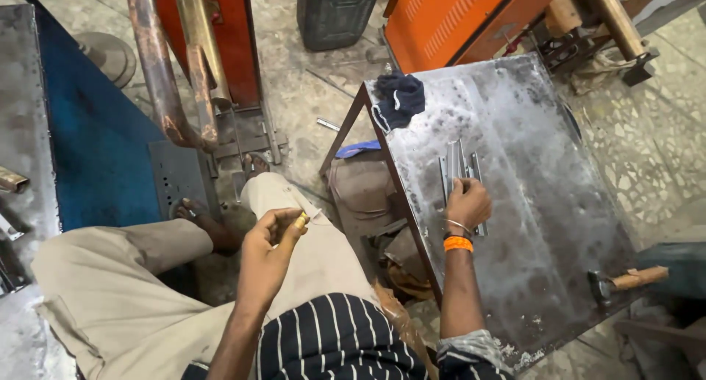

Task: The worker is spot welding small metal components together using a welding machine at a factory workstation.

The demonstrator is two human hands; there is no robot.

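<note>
My right hand [466,202] rests on a stack of grey metal channel pieces [457,167] lying on the steel worktable [544,203], fingers curled over them. An orange band and a thin bangle sit on that wrist. Above my lap, my left hand [271,242] pinches a small brass-coloured piece [300,219] between fingertips. My legs in beige trousers show below it, one sandalled foot on the floor.
A hammer with a wooden handle [625,281] lies at the table's near right corner. A dark cloth [398,99] lies at the far left corner. Orange machine casings [456,16], rusty pipes [158,64] and a dark can [334,12] stand beyond. A blue panel [95,137] is at left.
</note>
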